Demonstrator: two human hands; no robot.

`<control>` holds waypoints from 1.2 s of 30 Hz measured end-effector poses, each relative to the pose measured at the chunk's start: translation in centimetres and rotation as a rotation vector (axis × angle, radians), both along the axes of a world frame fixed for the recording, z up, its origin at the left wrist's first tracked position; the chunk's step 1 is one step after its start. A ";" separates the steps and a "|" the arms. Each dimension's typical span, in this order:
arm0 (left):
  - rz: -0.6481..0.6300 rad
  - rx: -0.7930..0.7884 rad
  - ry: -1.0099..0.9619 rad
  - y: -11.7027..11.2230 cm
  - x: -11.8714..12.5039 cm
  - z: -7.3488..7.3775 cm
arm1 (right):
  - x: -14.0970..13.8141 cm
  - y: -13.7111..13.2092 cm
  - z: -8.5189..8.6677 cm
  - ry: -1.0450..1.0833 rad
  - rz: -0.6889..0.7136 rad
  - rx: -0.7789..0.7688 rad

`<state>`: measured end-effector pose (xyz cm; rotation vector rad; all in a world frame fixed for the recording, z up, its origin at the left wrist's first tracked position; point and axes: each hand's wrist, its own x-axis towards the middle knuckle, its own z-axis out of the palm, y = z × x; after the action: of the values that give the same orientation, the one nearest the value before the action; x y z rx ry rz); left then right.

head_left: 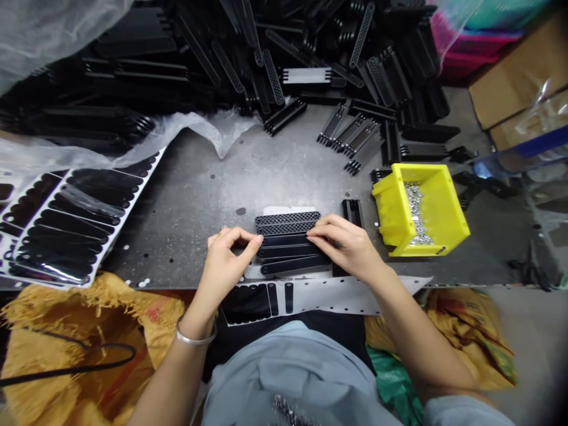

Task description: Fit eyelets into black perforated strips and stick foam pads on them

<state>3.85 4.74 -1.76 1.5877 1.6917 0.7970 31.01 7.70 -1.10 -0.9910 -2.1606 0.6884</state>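
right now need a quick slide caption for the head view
Left hand and right hand hold black strips on a metal table beside a yellow bin of silver parts

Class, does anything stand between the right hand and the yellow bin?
Nothing visible does: only grey metal bench separates the right hand from the yellow bin; a black slotted bar lies off to one side.
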 end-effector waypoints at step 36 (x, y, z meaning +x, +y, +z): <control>-0.003 0.076 0.130 0.5 -0.4 1.0 | -6.5 1.3 0.4 -0.193 0.079 0.216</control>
<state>3.44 5.20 -0.75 1.7268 1.7678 0.7799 24.49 8.98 -0.69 -0.8914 -2.3935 0.3966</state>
